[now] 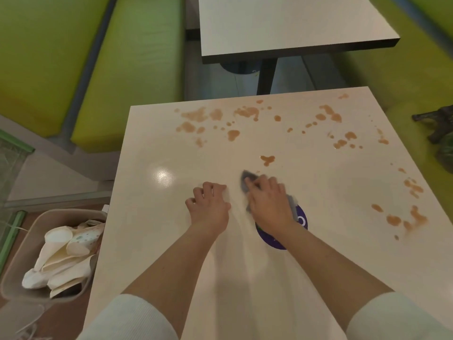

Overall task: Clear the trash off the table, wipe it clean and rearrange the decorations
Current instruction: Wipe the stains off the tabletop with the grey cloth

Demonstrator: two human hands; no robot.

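A cream table (152, 217) fills the middle of the view. Brown liquid stains (203, 116) are spattered along its far edge and down its right side (414, 214). My right hand (268, 200) presses a grey cloth (246, 180) flat on the tabletop, just below a small brown splash (267, 160). A round purple sticker (301, 220) lies partly under that hand and wrist. My left hand (210, 202) rests beside it on the table, fingers curled, holding nothing.
A beige bin (31, 224) at the lower left holds crumpled paper cups and wrappers (66, 256). Green bench seats (132, 69) run along the left and right. Another table (289, 25) stands beyond. A dark decoration (436, 123) sits on the right bench.
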